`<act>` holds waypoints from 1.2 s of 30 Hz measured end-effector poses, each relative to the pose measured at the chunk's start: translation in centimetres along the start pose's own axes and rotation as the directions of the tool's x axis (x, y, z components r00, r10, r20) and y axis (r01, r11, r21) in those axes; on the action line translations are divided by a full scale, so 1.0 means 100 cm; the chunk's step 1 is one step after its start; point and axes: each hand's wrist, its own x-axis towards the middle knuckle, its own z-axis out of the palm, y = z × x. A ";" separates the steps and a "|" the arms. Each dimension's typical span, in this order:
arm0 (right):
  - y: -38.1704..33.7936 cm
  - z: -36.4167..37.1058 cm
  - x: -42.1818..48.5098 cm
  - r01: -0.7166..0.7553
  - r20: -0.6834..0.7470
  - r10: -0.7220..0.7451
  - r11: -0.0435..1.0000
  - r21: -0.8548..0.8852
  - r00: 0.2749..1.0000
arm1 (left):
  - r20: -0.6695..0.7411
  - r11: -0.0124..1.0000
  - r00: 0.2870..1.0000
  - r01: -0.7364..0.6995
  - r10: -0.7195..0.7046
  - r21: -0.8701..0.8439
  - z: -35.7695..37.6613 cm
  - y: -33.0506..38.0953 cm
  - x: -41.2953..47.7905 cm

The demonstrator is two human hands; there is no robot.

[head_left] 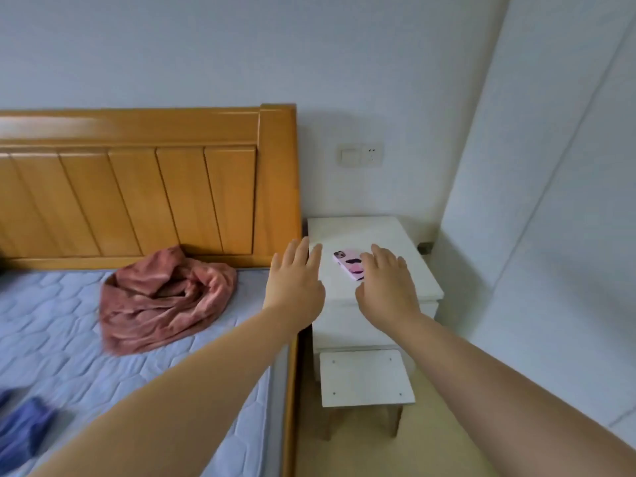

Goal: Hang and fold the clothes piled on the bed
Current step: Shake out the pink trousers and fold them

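Both arms out over the white nightstand point(371, 232), not the bed point(69, 325). Left hand point(296, 284) flat, fingers together, empty. Right hand point(387, 287) spread over the pink phone point(347, 266), maybe putting it aside. Pink clothes point(161, 301) heaped by the headboard point(137, 187), blue clothes point(20, 432) nearer, untouched.

The bed point(69, 339) has a pink cloth point(161, 301) and a blue cloth point(20, 432) on it. A phone point(347, 266) lies on the white nightstand point(371, 232).
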 end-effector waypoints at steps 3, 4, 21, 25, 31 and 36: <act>-0.050 0.083 -0.009 0.064 0.074 -0.064 0.998 0.003 0.995 | 0.061 0.996 0.994 0.093 -0.094 0.016 0.069 -0.059 -0.033; -0.067 0.108 -0.012 0.071 0.092 -0.072 0.997 0.016 0.993 | 0.080 0.993 0.990 0.113 -0.115 0.032 0.090 -0.077 -0.043; -0.277 0.306 -0.084 0.024 0.426 -0.084 0.989 0.145 0.901 | 0.326 0.877 0.836 0.479 -0.442 -0.040 0.261 -0.317 -0.215; -0.307 0.327 -0.085 0.016 0.481 -0.095 0.986 0.165 0.872 | 0.459 0.813 0.714 0.582 -0.528 0.029 0.295 -0.358 -0.237; -0.344 0.355 -0.068 0.084 0.517 -0.177 0.977 0.197 0.837 | 0.477 0.810 0.691 0.581 -0.543 0.080 0.349 -0.392 -0.254; -0.365 0.384 -0.036 0.160 0.515 -0.237 0.969 0.189 0.824 | 0.318 0.821 0.778 0.570 -0.543 0.007 0.376 -0.402 -0.253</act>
